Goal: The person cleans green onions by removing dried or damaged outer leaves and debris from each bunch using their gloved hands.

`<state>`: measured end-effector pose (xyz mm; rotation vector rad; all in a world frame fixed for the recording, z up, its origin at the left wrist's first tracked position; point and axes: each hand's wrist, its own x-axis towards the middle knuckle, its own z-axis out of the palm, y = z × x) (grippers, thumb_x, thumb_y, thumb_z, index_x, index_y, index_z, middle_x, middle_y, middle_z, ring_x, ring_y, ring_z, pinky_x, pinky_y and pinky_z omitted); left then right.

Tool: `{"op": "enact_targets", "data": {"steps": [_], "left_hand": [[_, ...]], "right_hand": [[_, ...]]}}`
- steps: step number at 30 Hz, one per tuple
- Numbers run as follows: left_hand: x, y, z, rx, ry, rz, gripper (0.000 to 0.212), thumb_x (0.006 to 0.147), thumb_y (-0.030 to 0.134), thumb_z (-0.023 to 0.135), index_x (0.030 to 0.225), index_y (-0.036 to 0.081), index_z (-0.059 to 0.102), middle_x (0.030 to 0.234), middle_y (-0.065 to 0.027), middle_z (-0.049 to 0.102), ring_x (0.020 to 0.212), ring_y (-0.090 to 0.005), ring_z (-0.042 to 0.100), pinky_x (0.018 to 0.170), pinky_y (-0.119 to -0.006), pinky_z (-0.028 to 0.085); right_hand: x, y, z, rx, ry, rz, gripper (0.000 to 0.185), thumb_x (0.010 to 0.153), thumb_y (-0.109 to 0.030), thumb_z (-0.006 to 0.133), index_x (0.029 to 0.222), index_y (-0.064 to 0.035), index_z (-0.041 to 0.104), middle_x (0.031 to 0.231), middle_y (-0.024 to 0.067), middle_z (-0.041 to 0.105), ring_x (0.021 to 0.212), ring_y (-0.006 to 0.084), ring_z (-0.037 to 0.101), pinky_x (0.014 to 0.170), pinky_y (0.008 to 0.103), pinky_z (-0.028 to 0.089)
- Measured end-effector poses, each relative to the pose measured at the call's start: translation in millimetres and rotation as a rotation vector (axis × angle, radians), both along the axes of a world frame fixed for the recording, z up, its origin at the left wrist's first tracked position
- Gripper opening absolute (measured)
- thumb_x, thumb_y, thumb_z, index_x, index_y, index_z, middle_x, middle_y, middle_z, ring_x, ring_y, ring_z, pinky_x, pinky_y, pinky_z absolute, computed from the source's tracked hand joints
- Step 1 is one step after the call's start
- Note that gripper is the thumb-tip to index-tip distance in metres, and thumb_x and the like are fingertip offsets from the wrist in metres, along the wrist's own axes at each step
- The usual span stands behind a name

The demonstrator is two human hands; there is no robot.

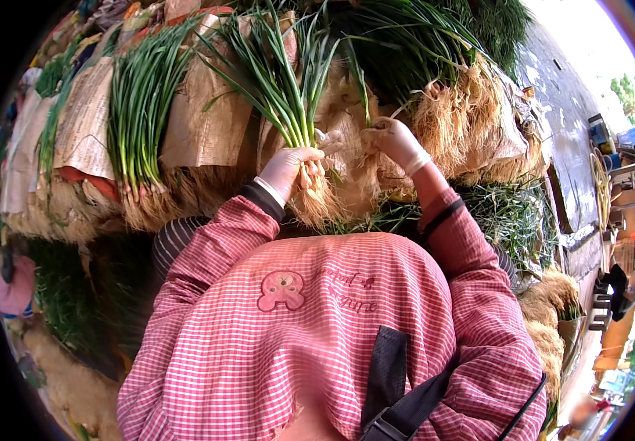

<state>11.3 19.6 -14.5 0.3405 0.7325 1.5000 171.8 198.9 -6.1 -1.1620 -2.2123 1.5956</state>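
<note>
My left hand (290, 170), in a pale thin glove, grips a bunch of green onions (290, 99) just above their bulbs, with the stringy roots hanging below. To its right, my right hand (394, 140), gloved too, pinches a single green onion (360, 91) near its base. Its roots dangle under my fingers. A heap of unsorted green onions (450, 105) with tangled tan roots lies beyond my right hand. At the left, a separate bunch of green onions (141, 127) rests on woven sacks (207, 116), its leaves pointing away from me.
Green leaf scraps (505, 220) lie below the heap on the right. More root bundles (541, 314) sit at the lower right. Dark greenery (86, 292) is at the lower left, beside a pink item (15, 286). Wet paving (560, 110) runs along the right.
</note>
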Motion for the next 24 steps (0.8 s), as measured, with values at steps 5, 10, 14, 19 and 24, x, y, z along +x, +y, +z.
{"op": "enact_targets", "data": {"steps": [5, 10, 14, 19, 24], "left_hand": [[17.0, -2.9, -4.7, -0.235, 0.213, 0.050, 0.014, 0.082, 0.009, 0.064, 0.091, -0.002, 0.062, 0.086, -0.0093, 0.066, 0.059, -0.0129, 0.060, 0.044, -0.021, 0.046], [23.0, -2.2, 3.7, -0.249, 0.294, 0.000, 0.013, 0.083, 0.010, 0.064, 0.090, 0.000, 0.064, 0.077, -0.0068, 0.066, 0.053, -0.0113, 0.057, 0.042, -0.022, 0.043], [26.0, -0.8, -11.7, -0.249, 0.365, -0.039, 0.011, 0.078, 0.006, 0.068, 0.085, 0.001, 0.063, 0.069, -0.0064, 0.063, 0.047, -0.0108, 0.055, 0.033, -0.020, 0.039], [25.5, -2.9, -20.3, -0.305, 0.450, -0.108, 0.015, 0.080, 0.013, 0.066, 0.084, -0.002, 0.064, 0.065, -0.0058, 0.060, 0.042, -0.0101, 0.049, 0.035, -0.022, 0.039], [18.0, -2.9, -25.6, -0.330, 0.447, -0.205, 0.016, 0.080, 0.012, 0.066, 0.082, -0.003, 0.065, 0.066, -0.0059, 0.060, 0.041, -0.0102, 0.048, 0.037, -0.022, 0.040]], "right_hand": [[5.4, -67.4, 4.0, 0.436, 0.079, 0.233, 0.020, 0.085, -0.013, 0.056, 0.101, -0.0042, 0.063, 0.090, 0.0126, 0.065, 0.072, 0.0266, 0.063, 0.069, 0.0321, 0.050], [3.7, -54.9, 10.9, 0.429, 0.136, 0.058, 0.027, 0.084, -0.023, 0.060, 0.101, -0.0019, 0.061, 0.091, 0.0158, 0.063, 0.078, 0.0269, 0.063, 0.072, 0.0341, 0.050], [-22.8, -63.3, 32.8, -0.042, -0.068, -0.104, 0.036, 0.084, -0.029, 0.063, 0.102, 0.0018, 0.060, 0.085, 0.0116, 0.063, 0.075, 0.0197, 0.060, 0.071, 0.0320, 0.049], [-16.0, -40.6, 8.2, -0.037, 0.003, -0.046, 0.026, 0.086, -0.021, 0.059, 0.098, 0.0013, 0.061, 0.081, 0.0075, 0.063, 0.070, 0.0130, 0.058, 0.068, 0.0270, 0.048], [3.1, -26.3, 6.1, -0.254, 0.563, -0.394, 0.017, 0.091, -0.018, 0.053, 0.088, -0.0042, 0.063, 0.069, -0.0004, 0.060, 0.055, 0.0053, 0.053, 0.051, 0.0177, 0.041]]}}
